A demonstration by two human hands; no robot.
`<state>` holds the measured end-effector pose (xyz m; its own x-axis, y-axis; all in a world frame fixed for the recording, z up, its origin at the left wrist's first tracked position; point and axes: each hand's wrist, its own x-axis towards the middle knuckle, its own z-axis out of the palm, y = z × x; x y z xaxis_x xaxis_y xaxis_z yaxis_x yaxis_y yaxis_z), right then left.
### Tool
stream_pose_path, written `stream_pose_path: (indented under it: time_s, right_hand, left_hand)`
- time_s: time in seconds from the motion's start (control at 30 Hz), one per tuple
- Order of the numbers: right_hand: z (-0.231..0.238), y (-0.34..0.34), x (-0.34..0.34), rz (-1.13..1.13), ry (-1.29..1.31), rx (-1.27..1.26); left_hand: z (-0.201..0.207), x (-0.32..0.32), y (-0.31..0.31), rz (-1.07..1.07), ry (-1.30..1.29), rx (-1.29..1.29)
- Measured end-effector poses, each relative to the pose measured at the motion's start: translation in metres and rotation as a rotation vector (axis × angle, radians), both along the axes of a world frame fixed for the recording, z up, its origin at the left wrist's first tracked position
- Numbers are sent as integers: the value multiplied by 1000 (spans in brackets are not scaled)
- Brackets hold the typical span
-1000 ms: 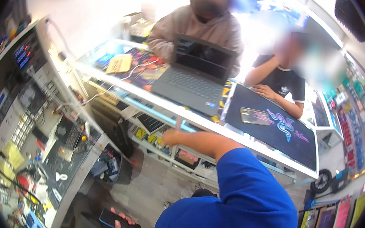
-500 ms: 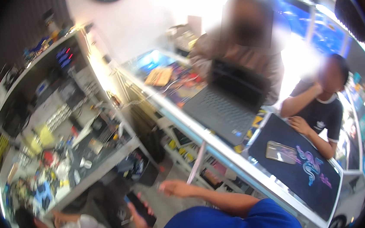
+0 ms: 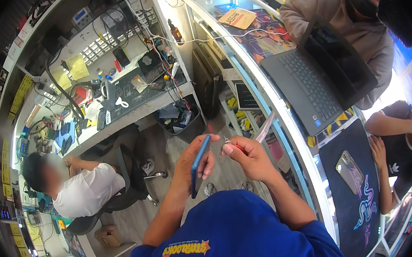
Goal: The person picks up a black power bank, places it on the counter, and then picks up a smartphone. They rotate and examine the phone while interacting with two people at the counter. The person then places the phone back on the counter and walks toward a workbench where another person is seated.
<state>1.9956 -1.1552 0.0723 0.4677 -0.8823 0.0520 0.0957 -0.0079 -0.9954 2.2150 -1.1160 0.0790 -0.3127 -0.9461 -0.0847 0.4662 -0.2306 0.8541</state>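
My left hand (image 3: 188,168) is closed around a smartphone (image 3: 196,169) with a blue frame, tilted nearly edge-on so that its screen is hidden. To its right, my right hand (image 3: 252,159) pinches a small red item with thin metal parts (image 3: 225,144); its exact kind is too small to make out. The thin metal end points toward the phone's upper part, with a small gap showing between them. Both hands are held up in front of my blue shirt (image 3: 245,235), above the floor.
A glass counter (image 3: 305,171) on the right bears a laptop (image 3: 313,84) and a dark mat with another phone (image 3: 350,172); two people are behind it. On the left, a seated person in white (image 3: 90,187) is at a cluttered workbench (image 3: 134,107). A bin (image 3: 177,121) stands between.
The view has turned and steadied. My right hand has come up beside the phone and now shows a small red item in its pinch. The phone is raised and turned edge-on.
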Motion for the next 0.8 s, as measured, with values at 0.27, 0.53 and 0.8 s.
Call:
stream_pose_path:
  time_s: [0.27,0.53,0.8]
  right_hand:
    - [23,-12,-10,290,307,-30]
    - [-20,-9,15,-8,85,28]
    - [9,17,7,-49,96,-131]
  left_hand:
    - [15,-9,1,83,-295,25]
    - [-9,-11,7,312,-355,71]
    - [-18,12,23,187,-339,-21]
